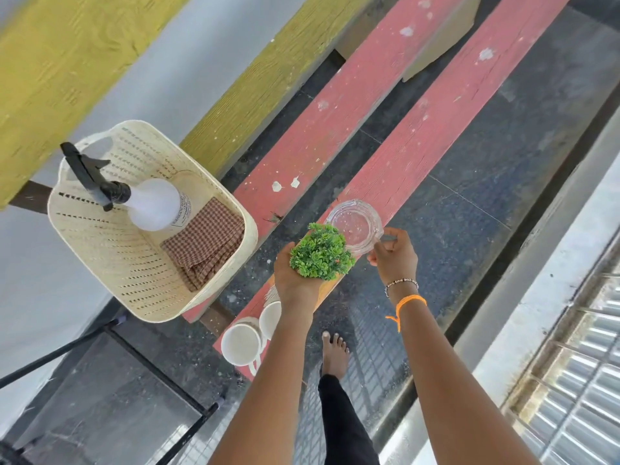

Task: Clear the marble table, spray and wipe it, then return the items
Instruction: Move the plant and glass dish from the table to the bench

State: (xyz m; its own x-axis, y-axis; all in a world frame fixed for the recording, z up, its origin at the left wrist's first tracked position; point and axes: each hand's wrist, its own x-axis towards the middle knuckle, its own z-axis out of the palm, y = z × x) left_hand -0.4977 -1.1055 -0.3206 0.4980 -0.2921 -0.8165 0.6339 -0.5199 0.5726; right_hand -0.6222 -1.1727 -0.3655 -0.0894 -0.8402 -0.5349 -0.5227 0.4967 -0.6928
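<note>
My left hand [295,276] grips a small green artificial plant [321,251] over the red bench plank [436,122]. My right hand [394,251] pinches the rim of a clear glass dish [354,224] that is at the plank's surface. Two white mugs [241,344] stand on the same plank near its close end, partly hidden by my left forearm. A cream perforated basket [110,246] on the left holds a white spray bottle [152,204] with a black trigger and a folded brown checked cloth [204,243]. The marble table is not in view.
A second red plank [335,105] and yellow planks [261,85] run alongside. Dark speckled floor [469,203] lies below, with my bare foot [333,354] on it. A black metal stand [151,364] is at lower left, a metal railing [577,380] at right.
</note>
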